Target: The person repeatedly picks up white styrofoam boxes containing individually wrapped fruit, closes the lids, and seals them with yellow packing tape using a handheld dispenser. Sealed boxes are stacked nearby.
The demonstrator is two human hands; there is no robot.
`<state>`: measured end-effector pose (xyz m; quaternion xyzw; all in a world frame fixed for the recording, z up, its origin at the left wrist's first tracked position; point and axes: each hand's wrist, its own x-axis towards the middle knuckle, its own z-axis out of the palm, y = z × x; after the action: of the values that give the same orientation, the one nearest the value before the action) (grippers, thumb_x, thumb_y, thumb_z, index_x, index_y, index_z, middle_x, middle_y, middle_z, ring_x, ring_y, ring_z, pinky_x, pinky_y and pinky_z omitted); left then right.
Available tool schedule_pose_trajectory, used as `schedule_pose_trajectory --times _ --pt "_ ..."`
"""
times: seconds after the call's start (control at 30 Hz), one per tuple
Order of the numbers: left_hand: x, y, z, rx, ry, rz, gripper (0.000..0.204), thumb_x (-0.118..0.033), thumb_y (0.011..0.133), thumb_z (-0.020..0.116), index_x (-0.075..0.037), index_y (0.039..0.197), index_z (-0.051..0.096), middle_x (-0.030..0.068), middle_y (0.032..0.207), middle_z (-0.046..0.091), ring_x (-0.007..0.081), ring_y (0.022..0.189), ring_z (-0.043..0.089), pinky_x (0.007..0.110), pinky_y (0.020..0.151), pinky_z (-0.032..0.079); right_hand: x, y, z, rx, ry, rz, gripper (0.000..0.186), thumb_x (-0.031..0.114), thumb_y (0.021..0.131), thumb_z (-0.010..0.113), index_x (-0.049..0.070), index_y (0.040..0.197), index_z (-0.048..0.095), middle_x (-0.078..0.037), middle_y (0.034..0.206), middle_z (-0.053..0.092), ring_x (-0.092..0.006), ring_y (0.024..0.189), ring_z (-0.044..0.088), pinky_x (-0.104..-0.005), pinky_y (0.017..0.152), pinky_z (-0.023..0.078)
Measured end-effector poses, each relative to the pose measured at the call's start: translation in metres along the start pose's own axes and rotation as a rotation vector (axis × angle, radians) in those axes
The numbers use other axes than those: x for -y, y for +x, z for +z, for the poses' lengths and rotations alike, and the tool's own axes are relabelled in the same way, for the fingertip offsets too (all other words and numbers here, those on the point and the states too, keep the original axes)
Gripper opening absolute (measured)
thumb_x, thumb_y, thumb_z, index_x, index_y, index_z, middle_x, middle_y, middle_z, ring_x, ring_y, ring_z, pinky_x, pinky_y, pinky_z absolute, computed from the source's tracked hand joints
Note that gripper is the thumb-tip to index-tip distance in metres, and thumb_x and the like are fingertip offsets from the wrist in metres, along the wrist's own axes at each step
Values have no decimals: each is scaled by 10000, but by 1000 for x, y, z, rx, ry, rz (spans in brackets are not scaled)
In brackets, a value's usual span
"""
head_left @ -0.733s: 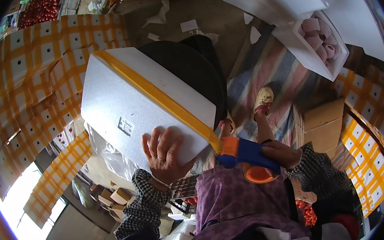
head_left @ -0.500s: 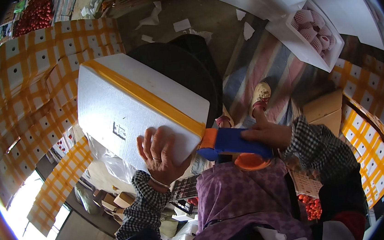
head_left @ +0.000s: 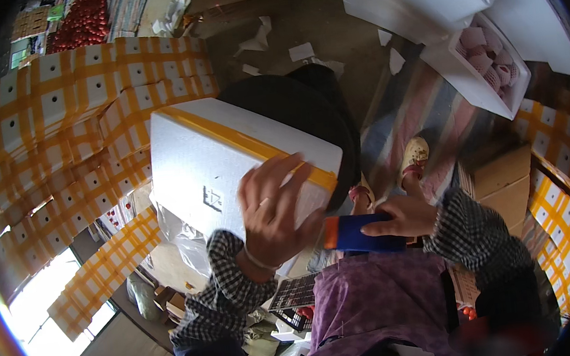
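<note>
**Head view: white foam box (head_left: 191, 166) with tape dispenser (head_left: 379, 243)**

Boxes, stacked (head_left: 57, 97): white, crossed with yellow tape and dotted with dark holes; filling the upper left of the frame.
Ground sheet (head_left: 406, 115): striped red, blue and pale; right of centre.
White foam box: left of centre, tilted in the frame, overlapping a black round object (head_left: 319, 109); dark mark on the side face.
Garment (head_left: 378, 286): purple, patterned; lower centre.
Open white box (head_left: 444, 65): upper right, filled with net-wrapped pieces (head_left: 494, 65).
Left hand (head_left: 278, 209): centre, fingers extended over the foam box's taped edge, partly blurred; clutching nothing; firmness of contact cannot be told.
Right hand (head_left: 405, 217): right of centre, grasping the tape dispenser.
Tape dispenser: blue, orange at its left end; just beside the left hand's thumb, below the foam box's lower right corner.
Yellow tape (head_left: 226, 134): one strip, along the foam box's upper long edge.
Shoe (head_left: 414, 153): pale yellow; right of centre.
Wristband (head_left: 258, 259): pale, on the left wrist.
</note>
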<state>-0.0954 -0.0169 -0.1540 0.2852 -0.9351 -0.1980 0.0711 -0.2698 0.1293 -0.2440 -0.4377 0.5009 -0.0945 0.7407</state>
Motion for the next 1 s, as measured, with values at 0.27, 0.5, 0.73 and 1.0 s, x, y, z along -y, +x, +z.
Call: schedule_pose_trajectory --times 0.27,0.5,0.73,1.0 --pt "184 11 -52 115 462 123 212 -147 831 497 -86 1032 532 79 1030 561 240 1013 500 441 1023 231 -37 -26 21 -278 538 2 602 492 778 561 -85 950 577 -153 769 612 -184 711 599 -250 644 487" --pt "223 -21 -52 83 215 -302 539 -348 942 92 -57 999 542 92 1012 575 242 1006 509 423 1021 219 -59 -29 16 -532 1131 0 390 299 877 490 -1 1096 372 -70 781 571 -111 588 560 -220 482 453" --pt "81 28 -12 120 148 32 234 -181 726 646 -44 904 581 79 984 600 224 893 549 383 866 403 -46 -19 2 -612 1331 -24 301 312 910 415 28 942 508 -24 622 553 -74 444 539 -190 348 400" --pt "21 51 28 6 104 -24 317 -82 640 670 -44 929 546 76 925 581 248 860 552 375 815 406 -44 5 -8 -547 1558 -142 376 327 904 413 -31 964 510 -76 659 565 -121 460 540 -200 414 456"
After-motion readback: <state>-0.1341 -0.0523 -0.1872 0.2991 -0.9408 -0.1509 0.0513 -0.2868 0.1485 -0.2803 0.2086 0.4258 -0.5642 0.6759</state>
